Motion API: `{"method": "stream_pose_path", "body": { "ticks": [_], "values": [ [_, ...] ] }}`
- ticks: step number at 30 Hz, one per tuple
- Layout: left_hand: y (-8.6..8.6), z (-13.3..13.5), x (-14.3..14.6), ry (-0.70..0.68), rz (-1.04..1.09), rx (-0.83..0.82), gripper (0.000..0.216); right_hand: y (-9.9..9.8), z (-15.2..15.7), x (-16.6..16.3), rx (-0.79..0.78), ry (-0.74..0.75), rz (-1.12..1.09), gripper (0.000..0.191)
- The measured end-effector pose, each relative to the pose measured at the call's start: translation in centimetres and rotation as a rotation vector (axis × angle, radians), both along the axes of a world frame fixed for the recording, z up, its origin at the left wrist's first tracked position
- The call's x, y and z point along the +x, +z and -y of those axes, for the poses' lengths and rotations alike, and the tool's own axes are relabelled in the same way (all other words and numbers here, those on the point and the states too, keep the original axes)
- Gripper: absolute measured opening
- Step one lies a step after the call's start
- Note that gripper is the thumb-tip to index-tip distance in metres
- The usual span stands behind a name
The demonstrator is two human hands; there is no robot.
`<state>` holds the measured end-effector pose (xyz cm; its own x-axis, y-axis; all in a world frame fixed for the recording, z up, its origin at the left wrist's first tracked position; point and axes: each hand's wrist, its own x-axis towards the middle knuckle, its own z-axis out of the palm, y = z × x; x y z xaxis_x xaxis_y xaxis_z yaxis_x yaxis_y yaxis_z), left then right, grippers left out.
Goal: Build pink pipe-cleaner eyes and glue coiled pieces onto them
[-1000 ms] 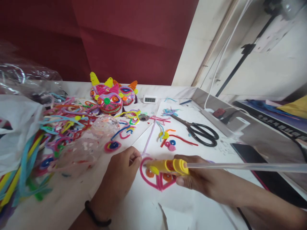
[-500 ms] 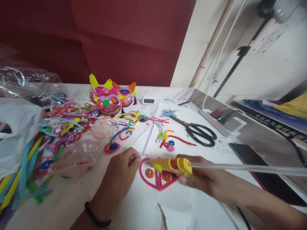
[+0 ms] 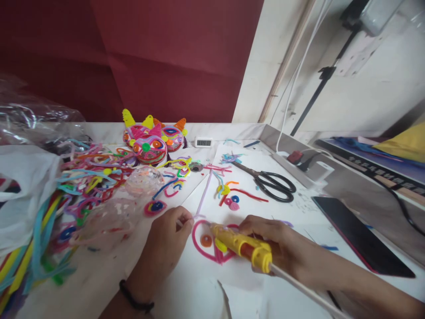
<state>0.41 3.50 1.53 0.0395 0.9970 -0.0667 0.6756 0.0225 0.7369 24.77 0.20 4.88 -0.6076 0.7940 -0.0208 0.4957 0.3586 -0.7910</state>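
Note:
My right hand [image 3: 279, 248] is closed around a yellow glue gun [image 3: 242, 248] with a clear glue stick trailing from its back. Its nozzle points at a pink pipe-cleaner heart shape [image 3: 207, 241] lying on the white paper [image 3: 239, 283]. An orange coil [image 3: 206, 240] sits inside that shape. My left hand [image 3: 168, 248], with a black wristband, pinches a pale purple pipe cleaner [image 3: 204, 195] at the upper left edge of the pink shape.
Black scissors [image 3: 272, 181] lie behind, with small coils and pipe-cleaner bits [image 3: 229, 192] nearby. A heap of coloured pipe cleaners [image 3: 66, 186] and plastic bags fills the left. Finished colourful masks [image 3: 152, 137], a small digital clock [image 3: 203, 142] and a dark phone [image 3: 358, 241] are also here.
My right hand has swung the glue gun round, so its back end and glue stick now point down to the right instead of straight right. My left hand has stayed in place.

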Motion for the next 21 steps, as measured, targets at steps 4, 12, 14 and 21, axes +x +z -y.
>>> {"method": "stream_pose_path", "body": {
  "ticks": [4,12,14,21],
  "values": [
    [-0.2,-0.2,-0.1,-0.009,0.042,0.025,0.012,-0.5,0.8,0.3,0.148,-0.022,0.102,0.020],
    [0.2,0.1,-0.1,-0.027,0.081,0.031,0.012,-2.3,1.5,1.9,0.192,-0.164,0.297,0.026],
    [0.2,0.2,-0.1,-0.034,0.088,0.029,0.012,-2.4,1.7,2.4,0.199,-0.145,0.331,0.030],
    [0.7,0.5,0.3,-0.074,0.109,0.018,0.011,0.3,1.3,0.9,0.454,-0.158,0.286,0.033]
  ]
}}
